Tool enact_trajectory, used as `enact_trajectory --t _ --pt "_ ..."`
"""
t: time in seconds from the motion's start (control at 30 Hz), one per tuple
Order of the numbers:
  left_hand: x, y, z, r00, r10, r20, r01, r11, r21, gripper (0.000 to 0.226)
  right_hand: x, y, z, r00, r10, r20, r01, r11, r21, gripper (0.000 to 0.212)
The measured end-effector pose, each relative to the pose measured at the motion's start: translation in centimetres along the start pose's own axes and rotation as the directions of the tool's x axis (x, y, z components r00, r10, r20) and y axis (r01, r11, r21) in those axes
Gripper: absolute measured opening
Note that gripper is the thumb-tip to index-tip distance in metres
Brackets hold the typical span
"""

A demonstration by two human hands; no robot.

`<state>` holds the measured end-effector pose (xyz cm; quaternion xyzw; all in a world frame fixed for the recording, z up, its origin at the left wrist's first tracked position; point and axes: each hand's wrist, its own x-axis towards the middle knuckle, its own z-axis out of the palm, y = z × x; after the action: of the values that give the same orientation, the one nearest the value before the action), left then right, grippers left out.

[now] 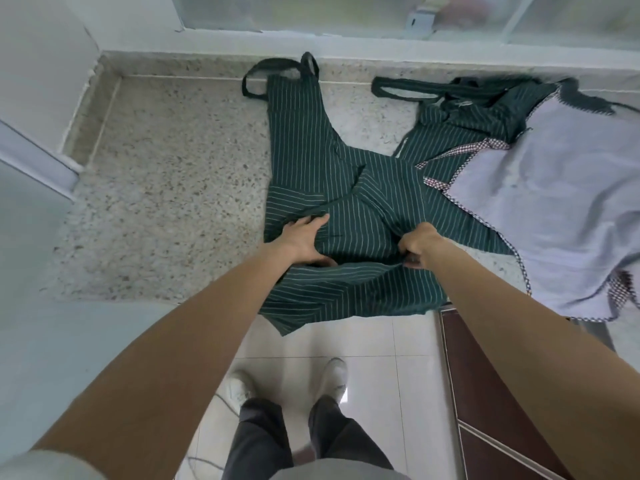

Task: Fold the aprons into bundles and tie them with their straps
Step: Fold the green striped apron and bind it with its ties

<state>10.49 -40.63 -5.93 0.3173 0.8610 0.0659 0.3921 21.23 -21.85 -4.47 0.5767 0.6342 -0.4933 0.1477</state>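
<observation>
Fabric of a green striped apron (332, 174) lies spread on the speckled worktop (166, 181), its lower hem drooping over the near edge toward the tiled floor (346, 341). The left hand (304, 237) rests flat on the cloth with fingers spread, the thumb tucked at a fold. The right hand (417, 245) has its fingers curled, pinching a gathered ridge of the same apron; the fingertips are buried in the cloth. The neck strap (273, 72) loops at the far edge against the wall ledge. A second striped apron (464, 126) sits crumpled to the right, partly covered by a pale lilac apron (540, 202) that runs out of view. Bare worktop lies open to the left
</observation>
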Motion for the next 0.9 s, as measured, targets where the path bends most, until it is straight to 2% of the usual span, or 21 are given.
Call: enact_trajectory --t 0.03,0.1,0.17,0.2,0.27,0.3,0.33,0.4,0.43,0.47,0.5,0.57,0.63,0.7,0.77,0.8,0.9 --pt "0.4 0.3 0.0 0.999 -0.032 0.006 0.032 0.999 -0.031 0.098 0.5 0.4 -0.1 0.999 0.007 -0.039 -0.006 1.000 0.024 0.010" --pt "0.4 1.0 -0.4 0.994 -0.081 0.075 0.085 0.995 -0.047 0.074 1.6 1.1 -0.5 0.987 -0.041 -0.156 0.045 0.999 0.019 0.020" --pt "0.2 0.8 0.3 0.999 0.021 0.046 -0.025 0.995 0.093 0.061 1.8 1.7 -0.9 0.959 -0.151 -0.240 0.140 0.988 -0.064 0.032" --pt "0.1 0.9 0.4 0.999 0.039 0.027 -0.041 0.994 0.102 0.056 1.9 2.0 -1.1 0.951 -0.186 -0.246 0.174 0.982 -0.069 0.033" --pt "-0.4 0.4 1.2 1.000 0.011 0.015 -0.009 0.997 -0.083 0.063 1.6 2.7 -1.3 0.973 -0.144 -0.181 0.152 0.988 0.029 0.030" --pt "-0.5 0.1 1.4 1.000 -0.001 0.024 0.004 0.991 -0.131 0.066 1.3 3.0 -1.4 0.991 -0.086 -0.102 0.093 0.993 0.071 0.034" --pt "-0.3 -0.1 1.6 0.999 -0.012 0.037 0.017 0.989 -0.146 0.062 1.1 3.2 -1.5 0.999 -0.032 -0.010 0.032 0.998 0.051 0.041" --pt "0.0 1.0 1.7 0.991 -0.090 0.099 0.109 0.974 -0.199 0.056 0.6 3.6 -1.8 0.991 0.025 0.132 -0.017 0.998 -0.059 0.040" --pt "-0.1 1.6 1.6 0.980 -0.145 0.134 0.175 0.953 -0.246 0.064 0.6 3.7 -1.9 0.985 0.032 0.169 -0.022 0.998 -0.058 0.039" --pt "-0.2 1.5 2.0 0.978 -0.143 0.153 0.178 0.952 -0.250 0.072 0.6 3.8 -2.0 0.980 0.023 0.195 -0.020 1.000 -0.016 0.045" --pt "-0.2 1.2 2.4 0.986 -0.125 0.113 0.147 0.964 -0.221 0.074 0.7 3.9 -2.1 0.980 -0.013 0.200 0.006 0.999 0.034 0.054" --pt "-0.3 1.1 2.4 0.998 -0.058 -0.021 0.052 0.973 -0.225 0.059 1.2 4.3 -2.4 0.979 -0.164 0.117 0.159 0.986 0.052 0.057" --pt "-1.1 0.7 2.4 0.994 0.047 -0.095 -0.064 0.981 -0.183 0.071 1.4 5.1 -2.4 0.954 -0.299 0.003 0.299 0.954 -0.017 0.048" --pt "-2.3 0.7 2.7 0.987 0.115 -0.112 -0.130 0.981 -0.146 0.080 0.8 5.9 -2.2 0.952 -0.306 -0.020 0.307 0.950 0.050 0.050" --pt "-3.1 0.9 2.9 0.985 0.148 -0.087 -0.155 0.985 -0.076 0.077 -0.2 6.4 -2.0 0.968 -0.241 0.073 0.232 0.965 0.122 0.068" --pt "-3.5 1.2 3.0 0.988 0.141 -0.062 -0.143 0.989 -0.030 0.077 -0.5 6.5 -1.9 0.968 -0.211 0.133 0.200 0.976 0.091 0.080" --pt "-4.1 1.9 3.7 0.998 0.057 0.028 -0.059 0.996 0.069 0.072 -1.2 6.7 -1.5 0.920 -0.148 0.363 0.130 0.989 0.074 0.111"
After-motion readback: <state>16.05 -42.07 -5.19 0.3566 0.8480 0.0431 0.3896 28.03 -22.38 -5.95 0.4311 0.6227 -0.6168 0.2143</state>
